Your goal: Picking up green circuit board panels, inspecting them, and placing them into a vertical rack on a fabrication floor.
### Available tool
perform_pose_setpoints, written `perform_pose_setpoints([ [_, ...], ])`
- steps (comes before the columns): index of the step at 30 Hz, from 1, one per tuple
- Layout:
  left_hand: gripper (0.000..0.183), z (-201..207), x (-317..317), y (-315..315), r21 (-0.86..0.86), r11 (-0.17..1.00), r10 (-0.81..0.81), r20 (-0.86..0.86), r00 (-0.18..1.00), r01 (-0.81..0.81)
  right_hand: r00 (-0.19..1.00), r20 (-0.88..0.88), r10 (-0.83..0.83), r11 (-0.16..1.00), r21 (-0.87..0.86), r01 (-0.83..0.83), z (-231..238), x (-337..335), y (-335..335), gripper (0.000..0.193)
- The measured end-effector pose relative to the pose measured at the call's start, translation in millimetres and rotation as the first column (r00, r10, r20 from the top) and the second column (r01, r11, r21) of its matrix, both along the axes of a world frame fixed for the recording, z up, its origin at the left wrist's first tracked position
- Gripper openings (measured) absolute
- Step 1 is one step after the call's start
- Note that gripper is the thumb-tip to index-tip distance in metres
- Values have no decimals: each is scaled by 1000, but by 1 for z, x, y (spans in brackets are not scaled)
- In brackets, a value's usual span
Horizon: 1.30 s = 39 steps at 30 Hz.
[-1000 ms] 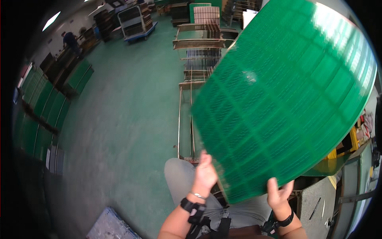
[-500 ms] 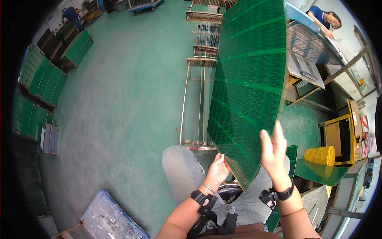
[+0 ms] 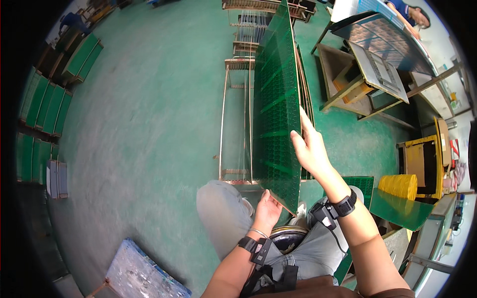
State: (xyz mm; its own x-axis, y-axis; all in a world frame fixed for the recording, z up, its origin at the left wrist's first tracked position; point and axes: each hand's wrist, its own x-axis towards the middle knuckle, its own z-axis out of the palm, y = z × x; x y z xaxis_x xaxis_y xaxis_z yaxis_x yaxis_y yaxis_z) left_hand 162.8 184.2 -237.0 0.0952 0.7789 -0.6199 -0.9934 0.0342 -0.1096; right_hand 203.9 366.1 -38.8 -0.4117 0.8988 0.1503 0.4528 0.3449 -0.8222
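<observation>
A smooth green, grey-scuffed floor point(image 3: 149, 124) spreads beneath you, with an open, rust-brown metal rack with comb-like slotted bars point(image 3: 222, 124) ahead. The large, thin, glossy green rectangular panel point(image 3: 276, 114) stands nearly on edge before you, overlapping the rack in view; you cannot tell whether it sits in a slot. Your left hand's point(image 3: 268, 211) grip closes on its lower edge; your right hand's point(image 3: 312, 149) straddles the nearer upright edge, thumb on the face, fingers behind. A loose right hold could let the tall sheet sway and scrape the upright brown-edged panels point(image 3: 304, 84) close behind; a misjudged lower edge could catch the narrow teeth. Fine repeating marks and paler bands cover its slick face, while the rack's rails look slim and worn.
</observation>
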Motion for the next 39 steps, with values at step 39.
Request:
perform_pose_setpoints([
  [39,42,34,-18,23,43,986,159,-9,987,-158,663,725,-186,982,167,93,-140,-37,35,38],
])
